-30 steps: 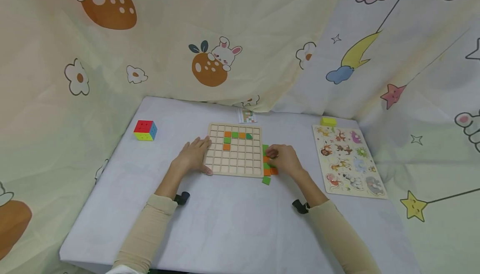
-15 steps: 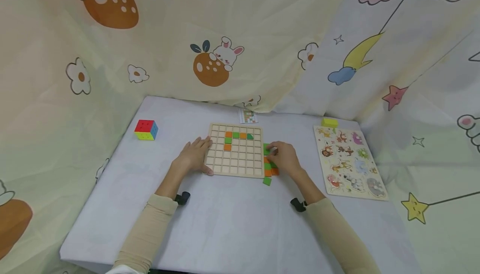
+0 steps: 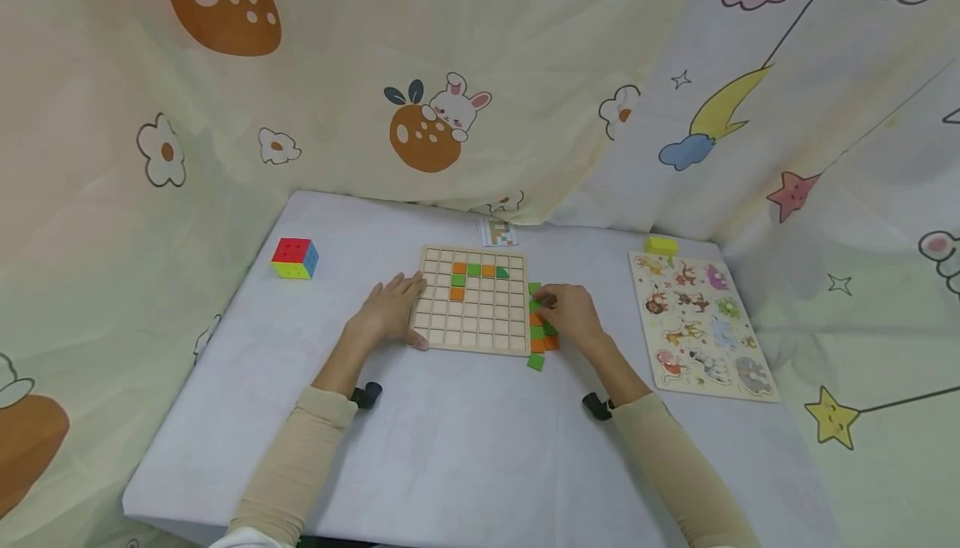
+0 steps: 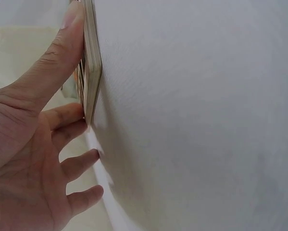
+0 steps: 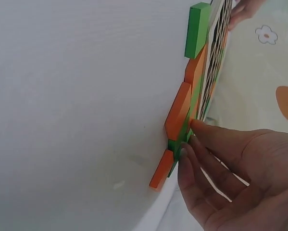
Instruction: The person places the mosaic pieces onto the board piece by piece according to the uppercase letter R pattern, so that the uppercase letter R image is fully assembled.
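A pale wooden grid board (image 3: 480, 325) lies mid-table, with several orange and green square tiles (image 3: 474, 270) in its cells and one dark green tile with a rounded corner (image 3: 502, 273). My left hand (image 3: 388, 312) rests against the board's left side, fingers spread, thumb at the near corner; in the left wrist view the thumb (image 4: 47, 65) lies along its edge. Beside the board's right edge, my right hand (image 3: 573, 315) is over loose orange and green tiles (image 3: 537, 345). In the right wrist view, thumb and finger pinch a green tile (image 5: 188, 136), mostly hidden.
A puzzle cube (image 3: 295, 259) sits at the far left. A small pattern card (image 3: 498, 232) lies behind the board. An animal puzzle board (image 3: 701, 327) occupies the right side, with a yellow block (image 3: 661, 246) at its far edge. Printed cloth hangs behind the table.
My right fingers have shifted slightly among the loose tiles, and the green ones at the pile's far end show differently. My left hand keeps its place on the board. The head view drifts slightly.
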A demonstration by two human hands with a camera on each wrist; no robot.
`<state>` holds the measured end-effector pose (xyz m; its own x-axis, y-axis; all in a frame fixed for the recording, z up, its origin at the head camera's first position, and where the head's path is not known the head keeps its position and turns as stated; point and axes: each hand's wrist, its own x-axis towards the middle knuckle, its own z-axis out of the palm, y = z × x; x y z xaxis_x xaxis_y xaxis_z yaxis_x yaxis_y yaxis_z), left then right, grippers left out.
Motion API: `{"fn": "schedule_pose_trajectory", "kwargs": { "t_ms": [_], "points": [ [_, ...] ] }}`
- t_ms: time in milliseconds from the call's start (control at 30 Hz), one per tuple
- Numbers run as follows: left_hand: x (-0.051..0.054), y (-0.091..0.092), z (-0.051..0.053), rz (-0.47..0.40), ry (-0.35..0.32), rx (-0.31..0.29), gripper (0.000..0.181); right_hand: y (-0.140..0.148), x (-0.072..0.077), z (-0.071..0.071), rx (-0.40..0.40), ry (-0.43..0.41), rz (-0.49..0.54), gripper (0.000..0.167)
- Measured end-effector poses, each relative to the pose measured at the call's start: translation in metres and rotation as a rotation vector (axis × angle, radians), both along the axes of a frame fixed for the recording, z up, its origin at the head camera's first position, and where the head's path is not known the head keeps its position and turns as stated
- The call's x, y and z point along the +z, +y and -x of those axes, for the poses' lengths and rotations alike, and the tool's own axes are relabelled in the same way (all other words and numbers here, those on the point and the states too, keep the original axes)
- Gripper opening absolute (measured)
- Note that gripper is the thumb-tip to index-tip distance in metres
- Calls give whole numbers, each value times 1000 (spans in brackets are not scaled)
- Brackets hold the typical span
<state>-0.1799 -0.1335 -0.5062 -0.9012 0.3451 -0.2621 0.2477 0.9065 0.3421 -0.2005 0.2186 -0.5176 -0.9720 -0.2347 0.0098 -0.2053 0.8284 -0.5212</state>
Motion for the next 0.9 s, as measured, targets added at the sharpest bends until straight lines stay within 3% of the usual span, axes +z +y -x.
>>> {"fn": "schedule_pose_trajectory", "kwargs": {
  "t_ms": [333, 500, 900],
  "points": [
    [-1, 0, -1, 6, -3, -4, 126, 2, 4, 3, -2, -43, 116, 32],
    [-1, 3, -1, 6, -5, -5, 127, 1, 12, 6, -11, -18, 177, 30],
    [3, 2, 0, 25, -8, 10, 127, -40, 20, 19, 46, -26, 349, 25]
  ]
}}
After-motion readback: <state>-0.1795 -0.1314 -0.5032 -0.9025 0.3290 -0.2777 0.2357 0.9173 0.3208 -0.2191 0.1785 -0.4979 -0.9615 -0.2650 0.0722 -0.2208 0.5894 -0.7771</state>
